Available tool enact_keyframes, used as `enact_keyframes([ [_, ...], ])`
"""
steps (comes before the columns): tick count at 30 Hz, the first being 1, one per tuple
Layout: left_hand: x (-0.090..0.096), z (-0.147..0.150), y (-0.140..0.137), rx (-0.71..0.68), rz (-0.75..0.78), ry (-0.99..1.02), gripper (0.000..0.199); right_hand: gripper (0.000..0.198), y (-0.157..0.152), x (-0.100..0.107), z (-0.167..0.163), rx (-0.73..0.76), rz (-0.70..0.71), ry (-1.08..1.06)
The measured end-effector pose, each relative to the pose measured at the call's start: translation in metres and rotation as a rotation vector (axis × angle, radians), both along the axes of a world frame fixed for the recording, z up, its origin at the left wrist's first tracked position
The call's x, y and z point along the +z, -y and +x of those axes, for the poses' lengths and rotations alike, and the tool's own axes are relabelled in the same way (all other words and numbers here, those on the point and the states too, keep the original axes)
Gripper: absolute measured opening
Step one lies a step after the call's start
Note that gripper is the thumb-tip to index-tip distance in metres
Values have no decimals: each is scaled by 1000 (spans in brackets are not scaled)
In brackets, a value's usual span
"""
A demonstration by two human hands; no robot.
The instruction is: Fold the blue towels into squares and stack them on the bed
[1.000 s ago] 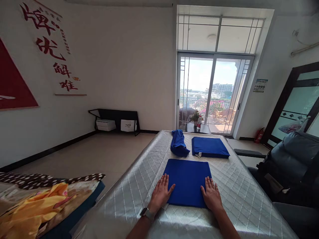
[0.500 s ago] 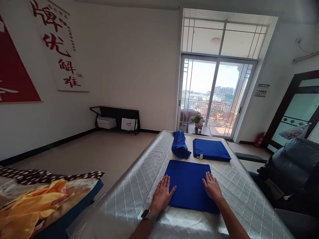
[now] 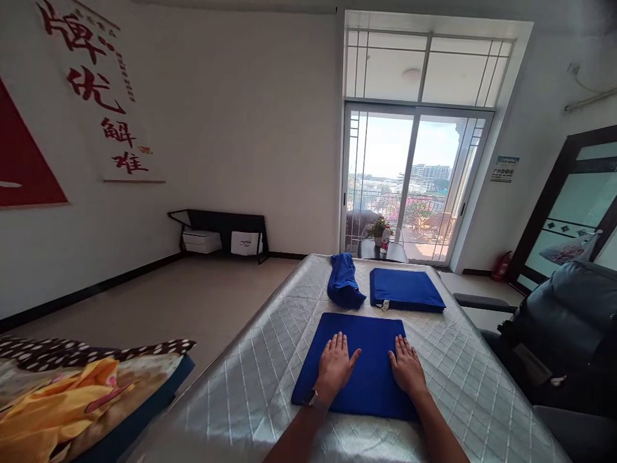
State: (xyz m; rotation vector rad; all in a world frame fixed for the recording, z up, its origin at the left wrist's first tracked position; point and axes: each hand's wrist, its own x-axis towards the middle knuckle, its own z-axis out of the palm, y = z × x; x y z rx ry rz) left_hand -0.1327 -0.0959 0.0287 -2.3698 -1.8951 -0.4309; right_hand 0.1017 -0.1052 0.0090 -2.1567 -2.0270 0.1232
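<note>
A flat blue cloth panel (image 3: 369, 360), roughly square, lies before me on the silver quilted cover (image 3: 250, 373). My left hand (image 3: 336, 365) rests palm down on its left part, fingers stretched out, a watch on the wrist. On the panel's right edge lies my right hand (image 3: 407, 365), also flat with fingers extended. Beyond the panel sits a stack of folded blue cloth (image 3: 407, 288) with a white tag at its front corner. To the left of that stack is a crumpled blue cloth bundle (image 3: 345, 281).
Yellow fabric (image 3: 72, 392) and other bedding lie at the lower left. A dark backpack (image 3: 569, 328) is on the right beside a chair. Past the far edge stand a small table with a bottle (image 3: 384, 239) and a plant (image 3: 378, 226), before glass doors. A black rack (image 3: 226, 222) stands by the wall.
My left hand has moved right, from the panel's left edge farther onto its surface. My right hand stays near the right edge. The view has shifted slightly.
</note>
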Motion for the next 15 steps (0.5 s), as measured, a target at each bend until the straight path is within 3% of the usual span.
enact_keyframes([
  [4,-7,64,-5,-327,43,92,65,66,2,2,0,13,7,9],
  [7,-17,85,-10,-408,26,125,62,65,2,1,1,26,0,30],
  [10,-22,73,-17,-374,-27,128,66,67,0,0,2,23,-10,48],
  [15,-20,4,-35,-197,-74,88,68,67,-2,-1,1,-6,-18,26],
])
